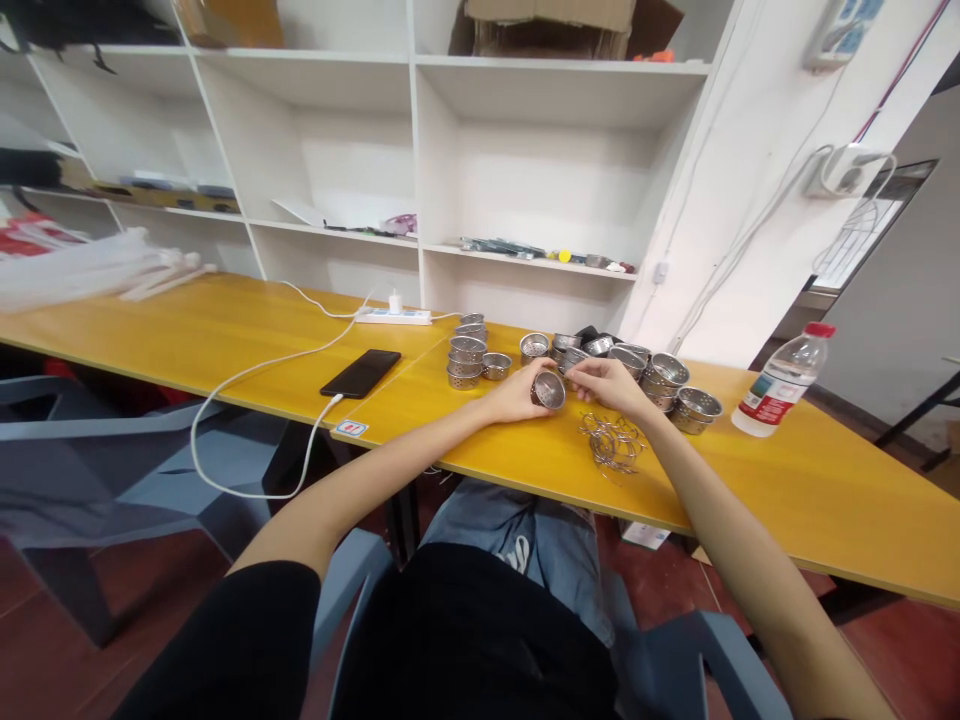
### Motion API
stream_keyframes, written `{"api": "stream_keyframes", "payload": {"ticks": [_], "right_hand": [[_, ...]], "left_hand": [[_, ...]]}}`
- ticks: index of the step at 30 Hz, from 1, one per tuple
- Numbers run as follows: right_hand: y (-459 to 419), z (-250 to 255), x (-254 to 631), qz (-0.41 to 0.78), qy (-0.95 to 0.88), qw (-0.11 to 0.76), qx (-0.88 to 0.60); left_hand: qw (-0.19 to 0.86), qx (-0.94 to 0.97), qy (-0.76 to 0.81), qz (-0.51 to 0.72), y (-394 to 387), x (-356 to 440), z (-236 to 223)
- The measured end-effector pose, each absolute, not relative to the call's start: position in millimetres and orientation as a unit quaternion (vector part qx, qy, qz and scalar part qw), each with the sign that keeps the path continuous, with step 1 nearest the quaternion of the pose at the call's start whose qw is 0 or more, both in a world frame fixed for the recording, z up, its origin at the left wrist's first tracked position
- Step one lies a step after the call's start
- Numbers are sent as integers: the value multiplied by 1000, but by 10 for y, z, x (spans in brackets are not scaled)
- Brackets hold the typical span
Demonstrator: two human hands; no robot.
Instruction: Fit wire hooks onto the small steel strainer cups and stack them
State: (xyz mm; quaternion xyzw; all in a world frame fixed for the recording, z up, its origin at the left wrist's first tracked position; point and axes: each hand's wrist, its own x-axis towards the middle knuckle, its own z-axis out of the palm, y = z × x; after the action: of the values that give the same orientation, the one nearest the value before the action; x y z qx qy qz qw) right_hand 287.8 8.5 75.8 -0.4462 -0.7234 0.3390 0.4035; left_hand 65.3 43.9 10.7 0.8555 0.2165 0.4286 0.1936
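Left hand [519, 396] curled around the side of a cup [549, 391], the fingers drawn in only as far as its wall allows. The cup, of metal, sits at the right end of this grip, tilted, its mouth turned towards the near side, above the table [832, 500]. Right hand [604, 384] just to the right of the cup, thumb and index finger brought close together near its rim; the fingertips are too small and blurred to tell whether they pinch anything or meet the metal.

Near side of the right hand: a loose tangle of wires [613, 443], lying on the table to the right of the cup and nearer the table's edge. Far side of both hands: a cup cluster [666, 376], running from just beyond the held cup to the right, some members piled on others, many with perforated walls. Left of the held cup and farther off: a left stack [465, 374], with a lone cup [496, 367] just to its right.

Farther out, on the right, a bottle [781, 385] with a red cap stands upright; on the left, a phone [361, 373] lies flat, joined to a white cable [264, 355]. At the far edge, a power strip [394, 317] lies before the shelves [417, 150].
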Motion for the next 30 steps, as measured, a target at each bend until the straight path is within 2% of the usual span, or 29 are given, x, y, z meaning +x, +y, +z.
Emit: {"api": "stream_keyframes", "payload": {"ticks": [9, 23, 30], "right_hand": [[74, 709, 2795, 290, -698, 455, -471], [25, 656, 2665, 476, -633, 441, -422], [1, 700, 2686, 512, -625, 405, -428]], "left_hand": [[177, 866, 249, 396, 406, 648, 111], [210, 871, 245, 370, 326, 646, 128], [216, 870, 243, 370, 323, 643, 135]]}}
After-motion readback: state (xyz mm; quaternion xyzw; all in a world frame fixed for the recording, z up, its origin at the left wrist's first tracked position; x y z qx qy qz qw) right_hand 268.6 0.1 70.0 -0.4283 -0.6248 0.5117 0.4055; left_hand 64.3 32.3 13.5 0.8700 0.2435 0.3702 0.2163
